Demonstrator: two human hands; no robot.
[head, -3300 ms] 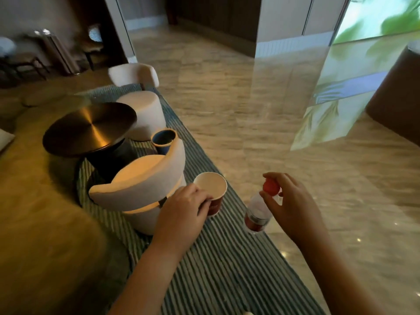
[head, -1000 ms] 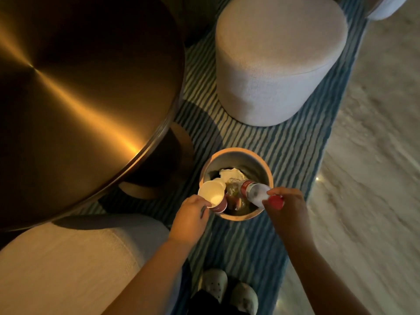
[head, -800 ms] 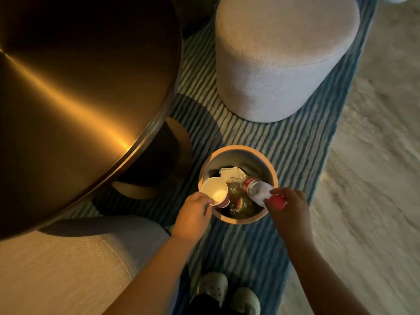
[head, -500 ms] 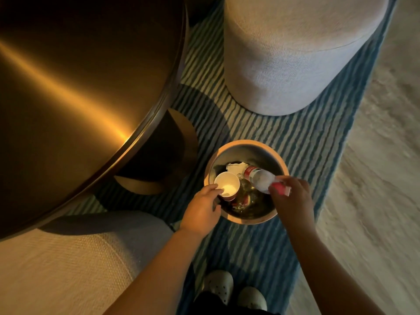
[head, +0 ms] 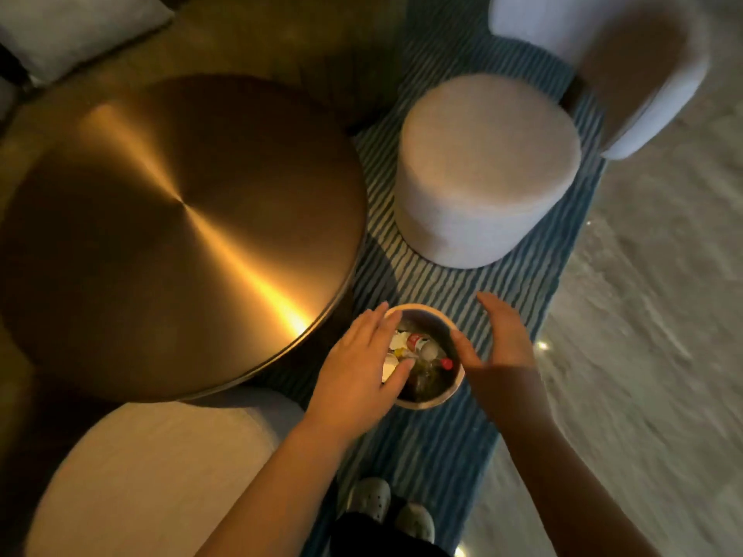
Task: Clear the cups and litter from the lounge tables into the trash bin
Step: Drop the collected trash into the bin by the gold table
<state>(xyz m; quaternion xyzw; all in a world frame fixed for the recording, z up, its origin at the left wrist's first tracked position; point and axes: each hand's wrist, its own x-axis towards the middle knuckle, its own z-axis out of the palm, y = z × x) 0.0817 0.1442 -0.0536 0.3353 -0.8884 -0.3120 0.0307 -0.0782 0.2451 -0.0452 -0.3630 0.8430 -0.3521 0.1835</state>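
A small round trash bin [head: 427, 400] stands on the striped rug by my feet. Inside it lie a plastic bottle [head: 426, 348] with a red cap, a white paper cup [head: 389, 365] and other litter. My left hand [head: 356, 371] hovers over the bin's left rim, fingers spread, holding nothing. My right hand [head: 500, 339] is above the bin's right side, also open and empty.
A round brass table [head: 173, 231] fills the left. A pale round stool [head: 486, 170] stands beyond the bin, a pale chair [head: 643, 66] at top right, another pale seat [head: 152, 472] at bottom left. Marble floor [head: 651, 355] lies to the right. My shoes [head: 386, 508] show below.
Both hands let go: the paper cup and the bottle dropped into the bin. The hands lifted and opened, and the view pulled back.
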